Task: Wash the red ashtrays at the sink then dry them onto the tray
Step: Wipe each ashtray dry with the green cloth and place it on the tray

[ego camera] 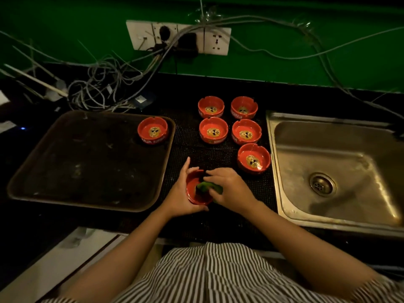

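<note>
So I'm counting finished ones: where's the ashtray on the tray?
In the head view, the ashtray sits in the tray's far right corner, left of the five ashtrays on the mat.

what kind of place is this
Probably a back counter or wash-up spot of a bar or cafe. A steel sink is set into a dark counter, seven matching branded red ashtrays are out, and a large serving tray lies beside them.

Kitchen counter, steel sink, wall sockets
</note>
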`<state>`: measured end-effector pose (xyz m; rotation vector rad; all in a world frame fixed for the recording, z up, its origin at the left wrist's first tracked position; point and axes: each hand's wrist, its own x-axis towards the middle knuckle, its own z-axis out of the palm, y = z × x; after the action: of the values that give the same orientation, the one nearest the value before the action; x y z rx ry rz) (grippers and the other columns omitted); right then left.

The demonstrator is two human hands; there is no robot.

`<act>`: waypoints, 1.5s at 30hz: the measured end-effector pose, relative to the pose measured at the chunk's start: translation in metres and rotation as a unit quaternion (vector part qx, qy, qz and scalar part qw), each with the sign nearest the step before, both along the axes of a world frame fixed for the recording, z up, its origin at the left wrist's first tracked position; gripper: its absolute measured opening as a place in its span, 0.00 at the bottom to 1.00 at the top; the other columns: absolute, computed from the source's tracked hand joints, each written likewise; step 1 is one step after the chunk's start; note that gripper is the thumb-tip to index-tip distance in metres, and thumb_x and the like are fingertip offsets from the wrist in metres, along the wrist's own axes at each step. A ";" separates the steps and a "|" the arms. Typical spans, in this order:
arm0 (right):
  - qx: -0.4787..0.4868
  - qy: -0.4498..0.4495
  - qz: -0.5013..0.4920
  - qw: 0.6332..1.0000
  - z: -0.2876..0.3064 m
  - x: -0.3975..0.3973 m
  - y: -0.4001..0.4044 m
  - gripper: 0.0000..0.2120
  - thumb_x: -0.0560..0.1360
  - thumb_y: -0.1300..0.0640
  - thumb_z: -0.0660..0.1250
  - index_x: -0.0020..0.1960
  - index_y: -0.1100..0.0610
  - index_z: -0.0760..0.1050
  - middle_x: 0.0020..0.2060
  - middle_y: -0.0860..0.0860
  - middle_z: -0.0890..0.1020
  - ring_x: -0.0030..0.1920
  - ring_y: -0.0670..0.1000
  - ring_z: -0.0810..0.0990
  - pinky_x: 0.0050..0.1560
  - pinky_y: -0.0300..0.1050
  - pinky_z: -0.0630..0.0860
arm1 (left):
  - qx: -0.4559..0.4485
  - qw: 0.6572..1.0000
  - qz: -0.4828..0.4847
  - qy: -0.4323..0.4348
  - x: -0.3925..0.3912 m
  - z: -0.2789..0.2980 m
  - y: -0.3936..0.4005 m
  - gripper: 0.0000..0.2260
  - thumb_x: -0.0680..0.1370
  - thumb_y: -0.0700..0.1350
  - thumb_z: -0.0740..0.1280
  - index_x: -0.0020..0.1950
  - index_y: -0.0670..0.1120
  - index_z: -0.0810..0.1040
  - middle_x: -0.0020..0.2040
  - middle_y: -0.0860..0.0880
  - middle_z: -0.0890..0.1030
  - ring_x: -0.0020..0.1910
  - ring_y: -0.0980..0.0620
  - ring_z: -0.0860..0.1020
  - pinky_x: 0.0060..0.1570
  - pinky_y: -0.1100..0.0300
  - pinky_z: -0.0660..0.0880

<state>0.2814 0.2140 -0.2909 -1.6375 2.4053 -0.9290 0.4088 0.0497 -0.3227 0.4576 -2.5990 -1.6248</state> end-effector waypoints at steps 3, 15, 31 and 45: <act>0.051 0.043 0.036 0.997 -0.007 0.005 -0.019 0.16 0.69 0.59 0.73 0.56 0.60 0.82 0.55 0.56 0.83 0.56 0.55 0.80 0.60 0.51 0.72 | -0.033 0.995 0.091 0.003 0.010 -0.005 0.020 0.63 0.56 0.68 0.79 0.79 0.60 0.40 0.76 0.54 0.60 0.76 0.52 0.59 0.73 0.41 0.61; 0.162 0.163 0.100 0.968 -0.024 0.000 -0.034 0.18 0.76 0.53 0.56 0.48 0.61 0.81 0.44 0.54 0.83 0.48 0.57 0.80 0.50 0.55 0.76 | -0.098 0.980 0.171 0.018 0.001 -0.016 0.024 0.50 0.54 0.67 0.72 0.69 0.43 0.67 0.67 0.48 0.71 0.70 0.52 0.64 0.75 0.56 0.47; 0.102 0.167 0.041 0.980 -0.023 0.013 -0.036 0.17 0.76 0.53 0.64 0.57 0.63 0.80 0.55 0.59 0.80 0.53 0.59 0.80 0.52 0.53 0.77 | -0.163 0.981 0.104 -0.015 0.008 -0.022 0.014 0.59 0.59 0.72 0.71 0.79 0.43 0.52 0.76 0.52 0.54 0.77 0.56 0.44 0.75 0.57 0.36; 0.088 0.137 0.283 0.945 -0.002 -0.039 -0.054 0.12 0.75 0.61 0.69 0.58 0.62 0.81 0.57 0.56 0.82 0.62 0.55 0.77 0.70 0.35 0.53 | -0.133 0.984 -0.113 -0.030 -0.037 -0.007 -0.048 0.55 0.58 0.57 0.83 0.78 0.48 0.58 0.78 0.46 0.59 0.79 0.53 0.50 0.76 0.55 0.39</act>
<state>0.2429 0.1597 -0.2925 -2.3117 1.8850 -0.3988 0.3719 0.0017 -0.3297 0.2059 -2.9490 -1.3001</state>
